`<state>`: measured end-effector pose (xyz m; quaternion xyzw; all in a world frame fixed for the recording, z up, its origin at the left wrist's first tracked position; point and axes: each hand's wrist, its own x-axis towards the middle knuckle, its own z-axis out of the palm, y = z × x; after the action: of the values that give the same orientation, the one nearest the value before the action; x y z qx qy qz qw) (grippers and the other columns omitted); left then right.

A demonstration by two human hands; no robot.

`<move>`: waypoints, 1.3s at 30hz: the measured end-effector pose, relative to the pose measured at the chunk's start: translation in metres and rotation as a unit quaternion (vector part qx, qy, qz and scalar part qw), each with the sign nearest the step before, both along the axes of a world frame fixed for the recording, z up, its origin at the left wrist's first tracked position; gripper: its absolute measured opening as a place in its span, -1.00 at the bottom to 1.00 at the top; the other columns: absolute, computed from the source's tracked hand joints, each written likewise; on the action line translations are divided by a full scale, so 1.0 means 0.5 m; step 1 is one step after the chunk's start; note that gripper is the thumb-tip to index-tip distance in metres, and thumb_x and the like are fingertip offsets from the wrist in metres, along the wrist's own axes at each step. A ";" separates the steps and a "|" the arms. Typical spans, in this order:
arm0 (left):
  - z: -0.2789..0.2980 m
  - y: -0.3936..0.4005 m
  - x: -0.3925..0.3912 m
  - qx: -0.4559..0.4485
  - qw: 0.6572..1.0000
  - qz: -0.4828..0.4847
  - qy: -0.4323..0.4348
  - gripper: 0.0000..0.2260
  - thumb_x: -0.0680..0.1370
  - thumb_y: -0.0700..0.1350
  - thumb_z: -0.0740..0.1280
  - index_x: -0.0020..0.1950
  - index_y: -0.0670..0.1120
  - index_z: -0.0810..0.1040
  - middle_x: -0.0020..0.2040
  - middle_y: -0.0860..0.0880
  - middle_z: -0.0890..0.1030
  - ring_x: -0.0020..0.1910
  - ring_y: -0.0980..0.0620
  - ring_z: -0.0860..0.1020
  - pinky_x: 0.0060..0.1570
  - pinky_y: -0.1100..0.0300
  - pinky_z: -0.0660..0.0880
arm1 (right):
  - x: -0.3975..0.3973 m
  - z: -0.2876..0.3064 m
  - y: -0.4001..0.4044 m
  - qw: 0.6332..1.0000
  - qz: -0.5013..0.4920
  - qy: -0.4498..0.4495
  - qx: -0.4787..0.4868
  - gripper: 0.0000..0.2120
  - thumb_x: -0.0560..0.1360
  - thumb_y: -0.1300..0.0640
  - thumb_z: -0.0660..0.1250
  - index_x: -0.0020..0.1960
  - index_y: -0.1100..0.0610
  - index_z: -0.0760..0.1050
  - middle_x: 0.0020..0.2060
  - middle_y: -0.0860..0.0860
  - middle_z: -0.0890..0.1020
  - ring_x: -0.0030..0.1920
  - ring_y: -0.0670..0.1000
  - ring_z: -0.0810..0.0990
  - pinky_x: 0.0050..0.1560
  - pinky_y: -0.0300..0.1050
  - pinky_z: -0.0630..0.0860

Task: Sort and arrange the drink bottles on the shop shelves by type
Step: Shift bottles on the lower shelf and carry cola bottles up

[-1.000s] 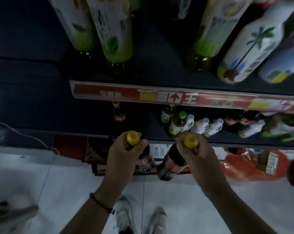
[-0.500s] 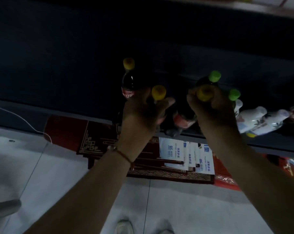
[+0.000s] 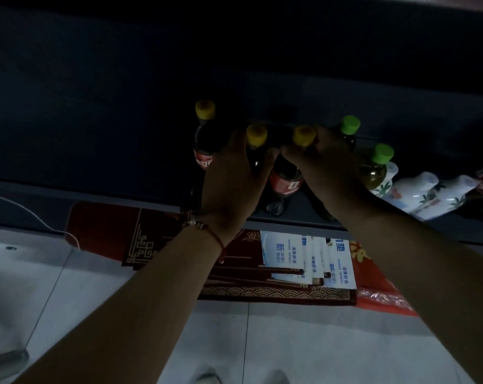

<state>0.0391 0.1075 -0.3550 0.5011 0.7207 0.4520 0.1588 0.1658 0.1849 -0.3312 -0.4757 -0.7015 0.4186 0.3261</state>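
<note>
Left hand (image 3: pixel 232 173) clenched round one cola (image 3: pixel 255 145) at the neck, right hand (image 3: pixel 322 164) round another (image 3: pixel 286 181), both low over the shelf (image 3: pixel 290 220), beside a standing cola (image 3: pixel 204 139). Full, probably heavy; smooth plastic, likely slippery. Best gripped just under the cap. Green-capped bottles (image 3: pixel 373 167) close at right.

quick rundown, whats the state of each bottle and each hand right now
left hand: closed round the neck of a yellow-capped cola bottle, upright at the shelf
right hand: closed round a second yellow-capped cola bottle, upright
third cola bottle: standing free on the shelf, capped
two green-capped bottles: upright, capped, untouched
white palm-print bottles: lying on their sides
shelf: partly stocked
</note>
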 end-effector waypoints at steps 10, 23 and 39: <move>0.070 -0.088 0.098 0.066 0.950 -0.082 0.293 -0.52 0.54 -0.06 0.36 0.45 -0.09 0.42 0.38 -0.15 0.48 0.35 -0.15 0.43 0.31 0.01 0.38 | 0.134 0.012 -0.065 0.996 -0.068 0.015 0.054 -0.68 0.48 0.16 0.41 0.23 0.10 0.52 0.10 -0.09 0.62 0.12 -0.20 0.56 0.15 -0.24 0.48; 0.008 0.213 0.213 -0.129 0.898 -0.116 0.404 -0.44 0.58 -0.02 0.21 0.57 -0.02 0.19 0.59 -0.28 0.07 0.54 -0.36 0.09 0.40 -0.22 0.25 | 0.237 -0.084 0.035 0.991 -0.091 -0.086 0.037 -0.17 0.25 -0.25 0.46 0.39 0.08 0.30 0.21 0.04 0.53 0.24 0.08 0.52 0.16 0.17 0.52; -0.004 0.189 0.250 -0.128 0.959 -0.063 0.246 -0.48 0.44 0.09 0.43 0.33 -0.10 0.46 0.33 -0.20 0.39 0.25 -0.25 0.43 0.17 -0.03 0.41 | 0.278 -0.117 0.005 0.980 -0.157 -0.119 0.022 -0.61 0.33 -0.14 0.40 0.03 0.08 0.50 -0.12 -0.03 0.61 -0.05 0.03 0.57 -0.07 -0.06 0.53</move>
<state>0.1638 0.2022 -0.3568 0.6166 0.7563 0.2080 0.0679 0.3048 0.1873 -0.3897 -0.6190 -0.6609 0.2873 0.3121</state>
